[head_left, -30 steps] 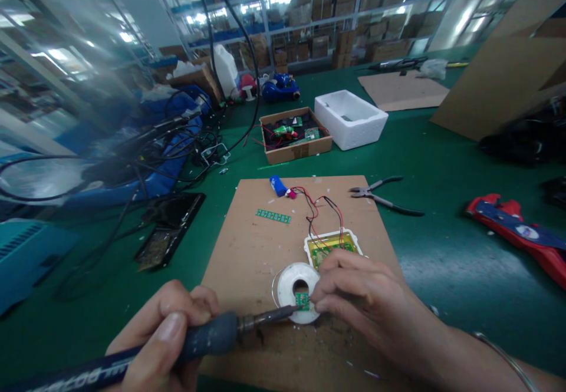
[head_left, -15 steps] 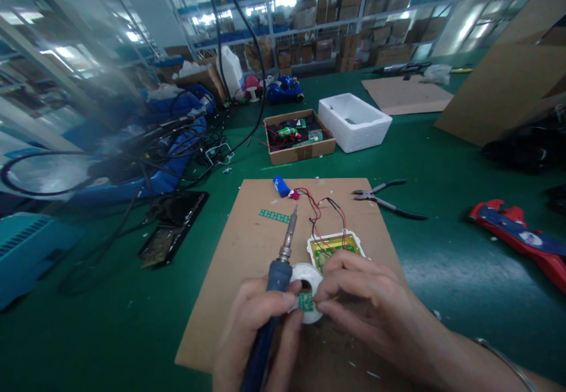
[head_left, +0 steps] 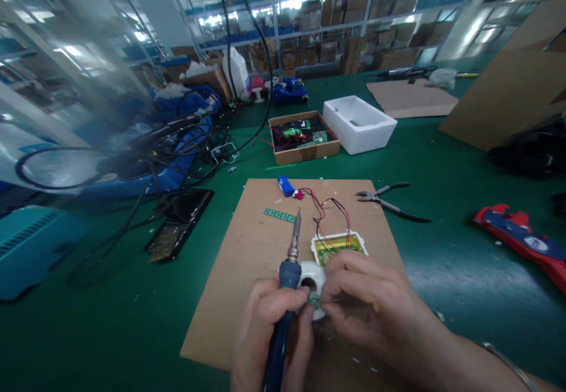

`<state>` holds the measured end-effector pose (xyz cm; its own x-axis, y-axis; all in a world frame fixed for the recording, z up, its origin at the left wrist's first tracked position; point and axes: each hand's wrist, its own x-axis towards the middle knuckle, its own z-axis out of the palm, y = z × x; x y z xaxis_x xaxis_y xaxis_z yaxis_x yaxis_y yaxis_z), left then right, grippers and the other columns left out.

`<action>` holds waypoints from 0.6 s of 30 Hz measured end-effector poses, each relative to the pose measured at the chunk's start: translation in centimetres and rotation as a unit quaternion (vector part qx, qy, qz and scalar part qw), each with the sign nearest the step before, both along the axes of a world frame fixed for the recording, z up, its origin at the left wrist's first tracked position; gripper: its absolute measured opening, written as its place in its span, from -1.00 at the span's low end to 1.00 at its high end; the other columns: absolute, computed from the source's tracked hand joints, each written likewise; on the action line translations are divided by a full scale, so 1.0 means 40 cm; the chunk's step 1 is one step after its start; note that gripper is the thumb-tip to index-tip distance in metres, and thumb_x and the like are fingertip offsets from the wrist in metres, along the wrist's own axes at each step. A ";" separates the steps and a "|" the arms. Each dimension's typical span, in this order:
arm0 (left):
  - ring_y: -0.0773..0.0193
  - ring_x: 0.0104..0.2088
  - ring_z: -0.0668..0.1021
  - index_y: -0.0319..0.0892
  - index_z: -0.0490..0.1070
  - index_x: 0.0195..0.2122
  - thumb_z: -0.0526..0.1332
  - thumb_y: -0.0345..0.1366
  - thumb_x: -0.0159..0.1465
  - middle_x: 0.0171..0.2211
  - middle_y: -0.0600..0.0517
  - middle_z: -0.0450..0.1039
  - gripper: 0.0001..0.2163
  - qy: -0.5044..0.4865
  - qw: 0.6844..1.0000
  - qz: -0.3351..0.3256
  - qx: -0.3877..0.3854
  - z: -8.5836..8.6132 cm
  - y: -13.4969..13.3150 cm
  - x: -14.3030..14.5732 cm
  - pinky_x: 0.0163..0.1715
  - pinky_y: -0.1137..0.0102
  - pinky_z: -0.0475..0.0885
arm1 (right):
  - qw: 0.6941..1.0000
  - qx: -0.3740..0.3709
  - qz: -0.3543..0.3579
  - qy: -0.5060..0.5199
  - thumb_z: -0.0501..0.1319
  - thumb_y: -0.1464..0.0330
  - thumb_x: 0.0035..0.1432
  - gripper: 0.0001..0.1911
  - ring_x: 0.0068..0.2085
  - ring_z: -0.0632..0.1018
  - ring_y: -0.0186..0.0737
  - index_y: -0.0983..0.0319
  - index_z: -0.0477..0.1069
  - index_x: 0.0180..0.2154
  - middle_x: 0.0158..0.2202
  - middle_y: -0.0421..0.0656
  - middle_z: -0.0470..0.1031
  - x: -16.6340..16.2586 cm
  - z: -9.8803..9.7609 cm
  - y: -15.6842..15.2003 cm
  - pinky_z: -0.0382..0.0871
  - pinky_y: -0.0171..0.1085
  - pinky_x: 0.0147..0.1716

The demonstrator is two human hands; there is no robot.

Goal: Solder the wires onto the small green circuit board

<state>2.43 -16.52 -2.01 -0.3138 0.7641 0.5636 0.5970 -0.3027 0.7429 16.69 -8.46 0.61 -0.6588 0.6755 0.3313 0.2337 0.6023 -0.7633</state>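
My left hand (head_left: 269,327) is closed around a soldering iron (head_left: 289,277), its tip pointing away from me. Between the same hand's thumb and finger is a small green circuit board (head_left: 313,300). My right hand (head_left: 367,295) pinches at the board's right edge; what lies between those fingertips is too small to make out, though a thin yellowish strand shows beside them. Beneath the board lies a white spool-like ring (head_left: 313,271). Just beyond my right fingers sits a white-framed case (head_left: 338,247) with a yellow inside, a green board and red and black wires.
On the cardboard sheet (head_left: 234,250) lie a green board strip (head_left: 279,215) and a blue cylinder (head_left: 285,186). Pliers (head_left: 389,200) rest at its right edge. Farther back stand a parts box (head_left: 307,155) and a white foam box (head_left: 365,132). A red-blue tool (head_left: 522,236) lies right.
The green board has tilted and shows less of its face, with my right fingers closer over it. My left hand and the iron have shifted slightly right. The whole view has moved a little.
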 end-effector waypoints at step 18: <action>0.34 -0.27 0.51 -0.06 0.35 -0.18 0.16 -0.51 0.19 -0.28 0.05 0.39 -0.77 -0.003 1.000 -0.022 -0.020 0.002 -0.008 -0.009 -0.26 0.46 0.41 | 0.998 0.044 -0.036 -0.032 0.13 0.59 -0.02 -0.82 -0.45 0.37 -0.33 0.24 0.31 -0.56 -0.53 -0.22 0.35 -0.019 -0.003 -0.009 0.23 -0.36 -0.48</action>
